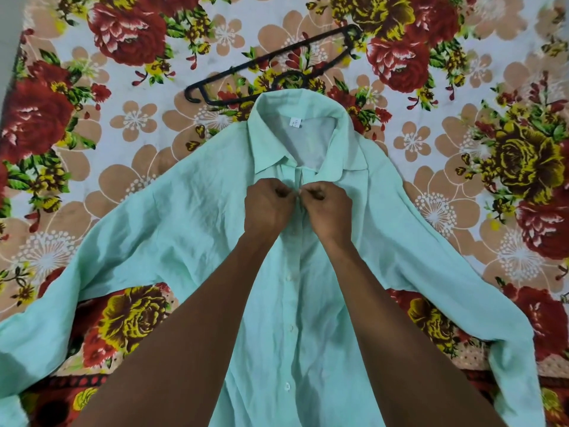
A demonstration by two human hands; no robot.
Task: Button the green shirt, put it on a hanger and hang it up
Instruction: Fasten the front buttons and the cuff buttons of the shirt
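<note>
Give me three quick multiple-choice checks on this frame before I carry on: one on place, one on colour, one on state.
1. Where does the hanger lie?
A. beyond the collar
B. on the right sleeve
C. inside the shirt

2. What colour is the hanger?
A. white
B. black
C. red

3. What are the hands doing?
A. resting flat
B. lifting the hanger
C. pinching the shirt front below the collar

Key: 1 A, it lies on the floral sheet past the collar. 2 B, plainly black. 3 C, left hand and right hand pinch the green shirt at its placket.
</note>
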